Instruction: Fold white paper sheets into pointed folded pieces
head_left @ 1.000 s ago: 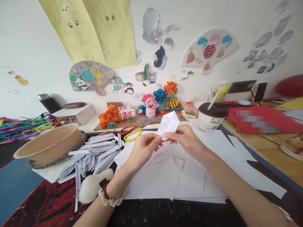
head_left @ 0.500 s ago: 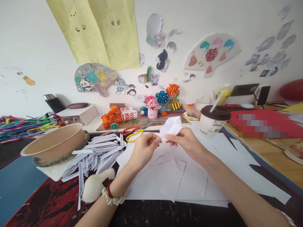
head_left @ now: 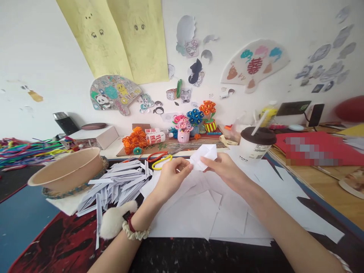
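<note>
A small piece of folded white paper (head_left: pixel 207 152) is held up over the desk between my two hands. My right hand (head_left: pixel 220 167) pinches it from the right, thumb across its front. At its lower left corner, the thumb and fingertips of my left hand (head_left: pixel 176 172) close on the paper. Beneath both hands lie several loose white paper sheets (head_left: pixel 190 216), overlapping one another. A heap of narrow folded paper strips (head_left: pixel 119 182) is to the left of my left wrist. A white fluffy object (head_left: pixel 116 222) lies partly behind that wrist.
A beige bowl (head_left: pixel 65 168) stands on the left. Scissors with red and yellow handles (head_left: pixel 161 163) lie beyond my left hand. A lidded cup with a straw (head_left: pixel 256 146) stands right of the paper. Flower pots (head_left: pixel 183 135) line the back, and a red folder (head_left: pixel 315 148) lies right.
The folded paper has tilted and come slightly lower. My right thumb has moved up onto its front face. My left hand stays near the lower left corner.
</note>
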